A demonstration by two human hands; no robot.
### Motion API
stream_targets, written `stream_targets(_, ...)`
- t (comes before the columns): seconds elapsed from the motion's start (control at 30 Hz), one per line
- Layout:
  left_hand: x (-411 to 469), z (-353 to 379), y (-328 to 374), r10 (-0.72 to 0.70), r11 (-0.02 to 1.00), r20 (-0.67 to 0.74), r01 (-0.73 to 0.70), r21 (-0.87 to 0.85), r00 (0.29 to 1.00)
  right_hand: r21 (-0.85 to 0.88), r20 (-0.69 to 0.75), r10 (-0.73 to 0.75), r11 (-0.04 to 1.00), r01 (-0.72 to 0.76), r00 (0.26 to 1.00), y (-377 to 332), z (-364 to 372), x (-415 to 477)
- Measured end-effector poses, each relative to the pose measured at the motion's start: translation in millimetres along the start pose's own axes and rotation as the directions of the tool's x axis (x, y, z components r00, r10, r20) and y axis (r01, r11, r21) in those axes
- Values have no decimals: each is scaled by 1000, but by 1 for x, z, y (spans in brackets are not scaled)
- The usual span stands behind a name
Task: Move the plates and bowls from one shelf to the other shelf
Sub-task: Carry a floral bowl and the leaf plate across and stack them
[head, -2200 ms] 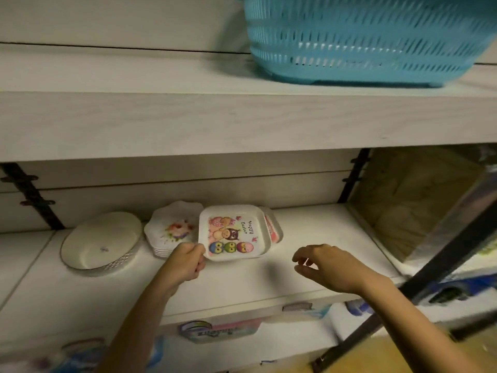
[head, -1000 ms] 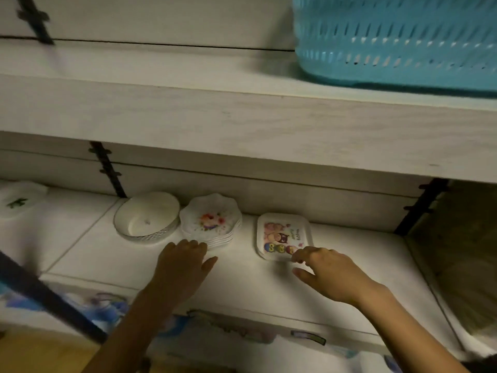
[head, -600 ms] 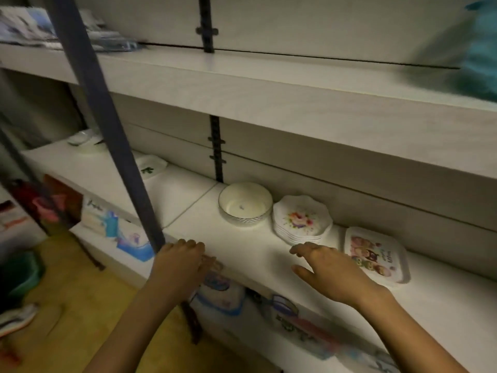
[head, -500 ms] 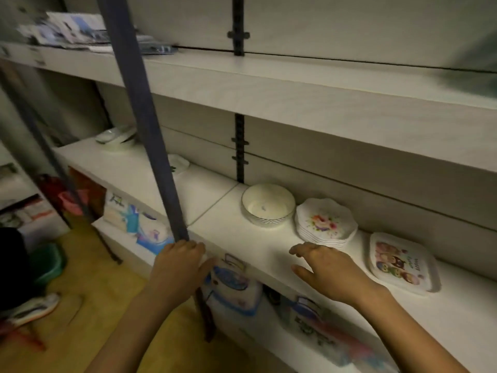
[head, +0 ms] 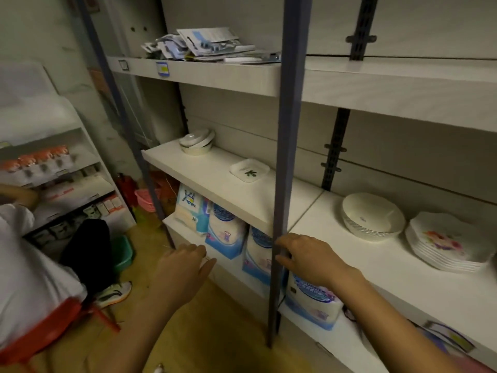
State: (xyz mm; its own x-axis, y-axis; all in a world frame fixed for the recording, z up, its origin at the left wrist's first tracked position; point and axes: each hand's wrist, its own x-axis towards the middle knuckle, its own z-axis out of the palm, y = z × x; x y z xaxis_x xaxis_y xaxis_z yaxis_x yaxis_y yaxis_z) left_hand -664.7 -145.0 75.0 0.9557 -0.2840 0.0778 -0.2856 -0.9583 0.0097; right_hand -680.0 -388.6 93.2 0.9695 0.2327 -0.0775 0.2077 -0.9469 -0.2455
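Blue-grey and tall, the metal post [head: 289,157] is the thing to steer by. The right hand [head: 306,259] is right next to it, low down, with its fingers spread loose and nothing in it. I cannot tell if the fingertips touch the post. The left hand [head: 185,267] is a bit to the left of the post, flat and open, and it holds nothing too. I think the hands are going for the next dish. The square plate [head: 250,170] with a green leaf on it lies on the shelf board [head: 204,181] just left of the post. The little bowls [head: 197,142] are stacked well to the left of the post, at the back. To do this well, the left hand should go up and over the front edge of the board. It should take the square plate by its rim, lift it flat, and bring it round the front of the post without bumping it. Right of the post, on the next board [head: 376,267], sit a white bowl [head: 372,216] and then a pile of flower plates [head: 443,243], so new dishes can go near them. Under the boards, on both sides of the post, stand soft blue packs [head: 226,232]. High up left of the post lies a heap of papers [head: 207,45]. Far left of the post a person [head: 27,265] sits on a red stool [head: 48,327], close enough to get an elbow.
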Motion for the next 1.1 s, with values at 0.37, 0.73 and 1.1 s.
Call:
stream_targets(0.37, 67, 14, -105, -56, 997, 7, 56, -58, 998, -45, 11, -17, 999, 17, 1000, -57, 3, 110)
stream_targets(0.73, 217, 20, -174, 92, 994, 24, -90, -67, 996, -12, 8, 162, 987, -162, 987, -44, 6, 250)
stream_targets(1.1, 347, 41, -223, 210, 973, 12, -208, -98, 978, -17, 18, 426, 905, -426, 905, -9, 14, 349)
